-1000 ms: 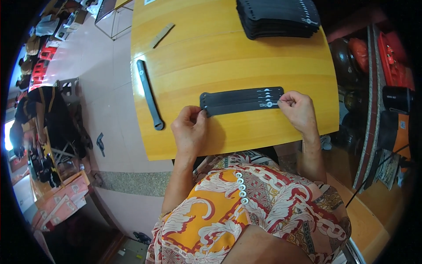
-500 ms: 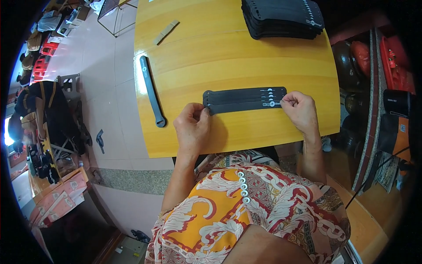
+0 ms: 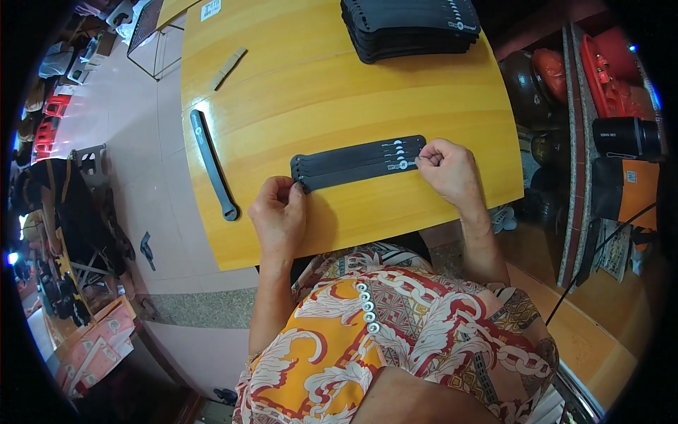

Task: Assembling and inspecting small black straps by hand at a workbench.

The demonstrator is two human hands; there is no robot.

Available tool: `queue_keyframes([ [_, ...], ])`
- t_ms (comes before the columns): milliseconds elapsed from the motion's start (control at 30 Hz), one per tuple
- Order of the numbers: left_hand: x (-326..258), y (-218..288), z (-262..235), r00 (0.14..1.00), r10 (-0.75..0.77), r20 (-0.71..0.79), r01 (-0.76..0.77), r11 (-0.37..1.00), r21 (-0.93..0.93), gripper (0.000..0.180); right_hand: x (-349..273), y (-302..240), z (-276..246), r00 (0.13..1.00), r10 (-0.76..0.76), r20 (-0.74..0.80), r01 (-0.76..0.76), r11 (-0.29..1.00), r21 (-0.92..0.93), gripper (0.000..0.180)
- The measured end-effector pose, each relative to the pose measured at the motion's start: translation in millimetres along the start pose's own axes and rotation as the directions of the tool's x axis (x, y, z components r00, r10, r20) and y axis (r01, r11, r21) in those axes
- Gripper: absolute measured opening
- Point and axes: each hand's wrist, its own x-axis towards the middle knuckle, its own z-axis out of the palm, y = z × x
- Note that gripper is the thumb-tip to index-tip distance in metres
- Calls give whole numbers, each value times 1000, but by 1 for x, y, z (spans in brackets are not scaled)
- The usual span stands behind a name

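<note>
Along the near side of the scene: one loose garment (image 3: 318, 339) in orange, white and dark red print, with a row of pale round buttons, worn by the person at work.

At the near part of the yellow wood-grain worktop (image 3: 296, 92): two bare hands, set apart. Left hand (image 3: 279, 212): thumb and forefinger closed together at the near left corner of the strips, apparently pinching it. Right hand (image 3: 450, 173): fingers curled, thumb and forefinger closed at the right end; exact grip partly hidden by the fingers.

Between the hands, flat on the worktop: one fanned set of flat black strips (image 3: 353, 164), rounded at the ends, edges overlapping in steps; small holes at the left end, white print at the right. Handling, by judgement: light, pliable, not fragile, smooth enough for layers to slide on one another; best taken by both ends, thumb above and finger beneath, keeping the layers aligned.

To the left, apart from the set: one single long dark strap (image 3: 212, 166) with a rounded, holed near end, lying lengthwise away from the person.

Farther off, same side: one short, narrow tan strip (image 3: 229, 68), lying aslant.

At the far right of the worktop: one thick stack of similar black strips (image 3: 409, 35), holed and printed likewise; as a pile, presumably heavier and apt to slip sideways.
</note>
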Motion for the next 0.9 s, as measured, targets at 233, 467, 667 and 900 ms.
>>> queue_keyframes([
  [233,2,5,0,1000,-4,-5,4,999,45,10,-2,-4,0,999,-30,-32,29,999,-40,9],
  [467,8,10,-10,997,-41,59,27,976,215,13,-4,-9,2,996,-73,-53,69,995,-77,11],
  [667,4,10,-13,996,-29,86,13,984,177,16,-6,-10,-3,997,-56,-60,48,990,-132,17],
  [900,12,17,-29,986,-166,16,164,954,-250,20,1,-26,7,967,-229,-107,250,934,255,13],
])
